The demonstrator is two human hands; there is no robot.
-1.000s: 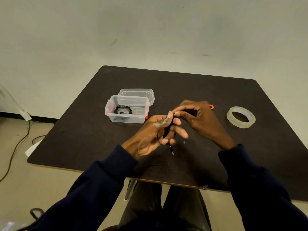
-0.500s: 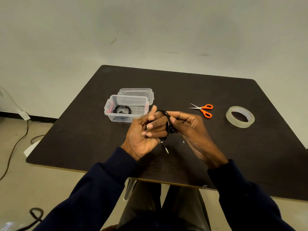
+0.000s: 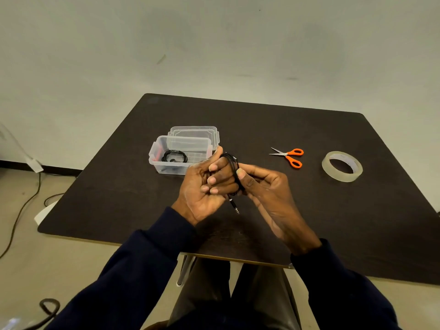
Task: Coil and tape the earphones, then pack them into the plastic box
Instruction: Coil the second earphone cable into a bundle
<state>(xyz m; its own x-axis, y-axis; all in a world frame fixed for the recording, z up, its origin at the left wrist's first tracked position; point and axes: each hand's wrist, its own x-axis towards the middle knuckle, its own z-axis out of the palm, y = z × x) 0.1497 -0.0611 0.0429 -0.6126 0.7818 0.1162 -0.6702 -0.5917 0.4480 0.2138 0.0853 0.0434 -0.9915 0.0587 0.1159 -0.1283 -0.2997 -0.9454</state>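
Black coiled earphones (image 3: 234,166) are looped around the curled fingers of my left hand (image 3: 204,186), above the table's middle. Their jack plug (image 3: 234,206) hangs down below the coil. My right hand (image 3: 266,186) pinches the coil from the right with thumb and fingertips. The clear plastic box (image 3: 156,154) stands open just behind my left hand, with another black coil (image 3: 174,156) inside it. Its lid (image 3: 194,131) lies behind the box. A roll of clear tape (image 3: 342,166) lies at the right.
Orange-handled scissors (image 3: 289,156) lie between my hands and the tape roll. The dark table (image 3: 262,120) ends near my lap at the front edge. Cables run across the floor at the left.
My hands have come together around the coil and lowered slightly. The scissors, hidden by my right hand a second ago, now show.
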